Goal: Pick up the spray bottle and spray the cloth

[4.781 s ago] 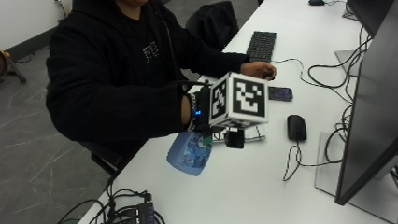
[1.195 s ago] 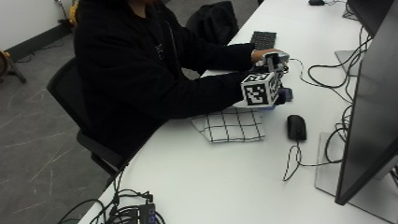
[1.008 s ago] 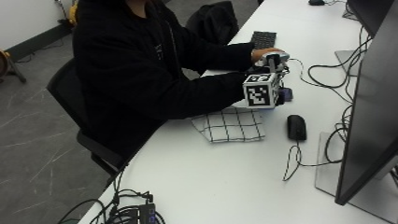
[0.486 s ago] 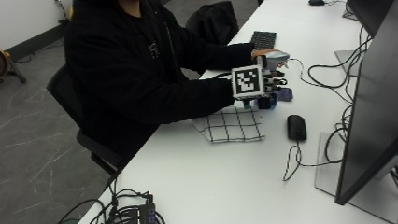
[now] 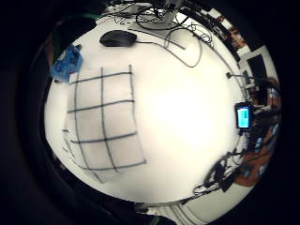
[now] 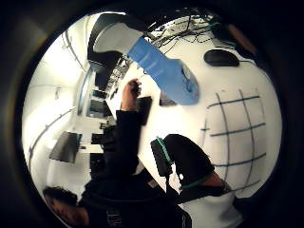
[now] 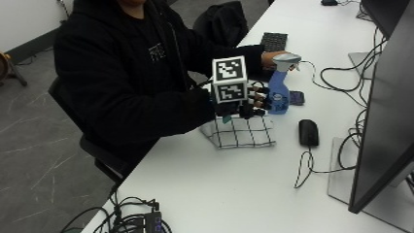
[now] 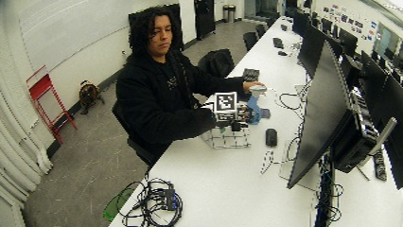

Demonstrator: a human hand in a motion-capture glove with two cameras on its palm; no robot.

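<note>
Outside view: my right hand (image 7: 253,103) hangs over the cloth (image 7: 240,132), fingers loosely curled, gripping nothing. Bottle (image 7: 280,87) stands upright on the table (image 7: 246,194), touching my fingertips, at 1 o'clock from the cloth. Mouse (image 7: 308,132) at 3 o'clock of the cloth.

Little-finger palm view: checked cloth (image 5: 104,123) flat on the table, bottle (image 5: 67,63) at its corner.

Thumb palm view: bottle (image 6: 161,70) close, cloth (image 6: 240,133) beside it.

Wide view: same layout.
</note>
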